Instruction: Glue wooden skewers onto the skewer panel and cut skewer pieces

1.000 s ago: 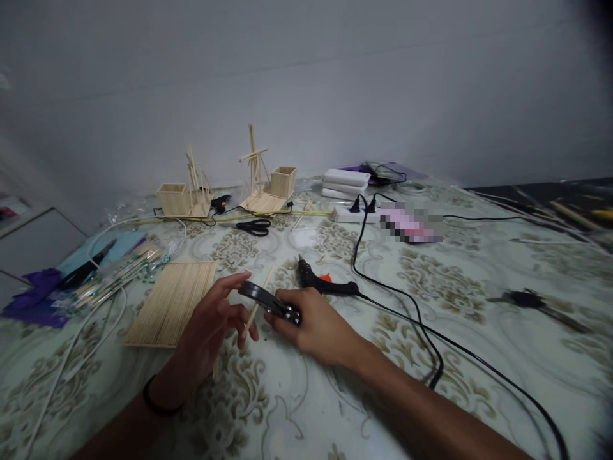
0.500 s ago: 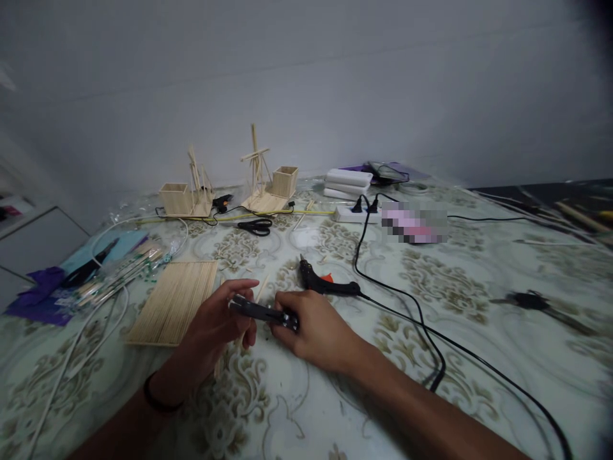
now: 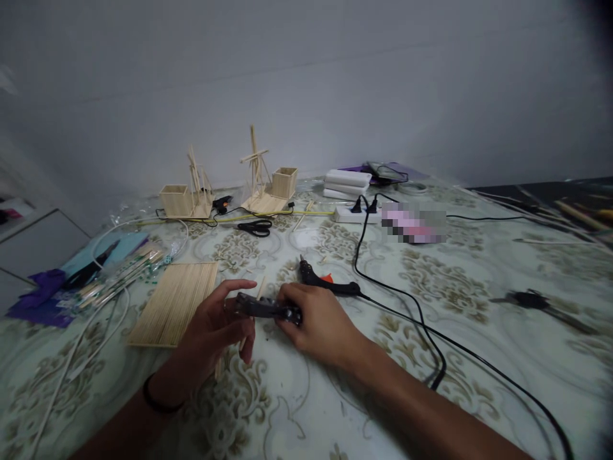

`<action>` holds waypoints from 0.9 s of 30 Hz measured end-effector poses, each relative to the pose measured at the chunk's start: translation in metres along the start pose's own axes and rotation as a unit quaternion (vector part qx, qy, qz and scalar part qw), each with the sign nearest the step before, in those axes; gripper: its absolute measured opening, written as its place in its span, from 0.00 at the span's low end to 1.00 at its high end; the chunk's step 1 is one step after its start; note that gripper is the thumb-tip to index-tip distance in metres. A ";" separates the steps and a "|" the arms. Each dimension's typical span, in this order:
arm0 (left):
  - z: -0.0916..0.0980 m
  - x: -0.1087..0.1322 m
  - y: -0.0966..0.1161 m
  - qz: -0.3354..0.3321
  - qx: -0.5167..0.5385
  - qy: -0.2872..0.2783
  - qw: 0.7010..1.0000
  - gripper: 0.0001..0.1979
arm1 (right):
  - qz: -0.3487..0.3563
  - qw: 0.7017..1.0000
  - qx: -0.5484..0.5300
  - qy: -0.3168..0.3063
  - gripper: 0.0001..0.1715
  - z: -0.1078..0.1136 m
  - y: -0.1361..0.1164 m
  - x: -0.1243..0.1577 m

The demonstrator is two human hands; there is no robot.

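My left hand (image 3: 218, 324) is around the left end of a dark hand tool with metal rivets, which looks like a folding multi-tool (image 3: 261, 307). Its index finger points outward, while the thumb lies below the tool. The closed fingers of my right hand (image 3: 313, 322) grip the tool's other end. A thin wooden stick (image 3: 262, 285) shows behind the tool; part of it is hidden by my left hand. Left of that hand lies a flat panel of wooden sticks (image 3: 172, 303). A black glue gun (image 3: 328, 282) with an orange trigger rests just beyond my right hand.
Two stick-built models (image 3: 176, 201) (image 3: 285, 183) stand by the wall. Black scissors (image 3: 255, 227) lie before them. A white power strip (image 3: 348, 214) feeds black cords that run toward the right front. Bagged sticks (image 3: 119, 271) are at left, and a dark tool (image 3: 529, 300) is at right.
The multi-tool has turned slightly and its left end looks broader. My right hand has shifted a little up and right; my left hand has barely moved.
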State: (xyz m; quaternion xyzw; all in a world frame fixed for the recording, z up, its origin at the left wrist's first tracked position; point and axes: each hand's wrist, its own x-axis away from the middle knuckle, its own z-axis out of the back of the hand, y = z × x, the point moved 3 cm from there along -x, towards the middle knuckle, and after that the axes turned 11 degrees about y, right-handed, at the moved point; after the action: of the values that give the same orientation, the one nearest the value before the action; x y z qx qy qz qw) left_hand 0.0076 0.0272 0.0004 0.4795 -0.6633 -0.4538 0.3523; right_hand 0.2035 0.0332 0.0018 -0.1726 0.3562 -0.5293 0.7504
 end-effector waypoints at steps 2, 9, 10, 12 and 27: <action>-0.001 0.001 -0.001 0.005 -0.001 0.015 1.000 0.26 | 0.000 1.000 0.007 0.023 0.06 0.003 0.003 -0.001; -0.002 0.002 -0.004 0.009 -0.014 0.047 0.999 0.25 | 0.014 0.997 0.014 0.078 0.08 0.012 0.007 -0.003; -0.002 0.002 -0.004 0.011 -0.017 0.051 0.998 0.24 | 0.018 0.996 0.014 0.081 0.08 0.012 0.007 -0.003; -0.001 0.003 -0.004 0.013 -0.021 0.058 0.998 0.20 | 0.028 0.995 0.015 0.091 0.08 0.013 0.007 -0.003; 0.001 0.003 0.000 -0.011 -0.078 0.043 0.996 0.11 | 0.028 0.992 0.025 0.116 0.11 0.015 0.006 -0.003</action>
State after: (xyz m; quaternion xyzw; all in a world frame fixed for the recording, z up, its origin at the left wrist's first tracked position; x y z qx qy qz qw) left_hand 0.0059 0.0242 0.0005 0.4770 -0.6047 -0.4869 0.4119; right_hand 0.2176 0.0362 0.0090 -0.0806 0.4322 -0.5334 0.7226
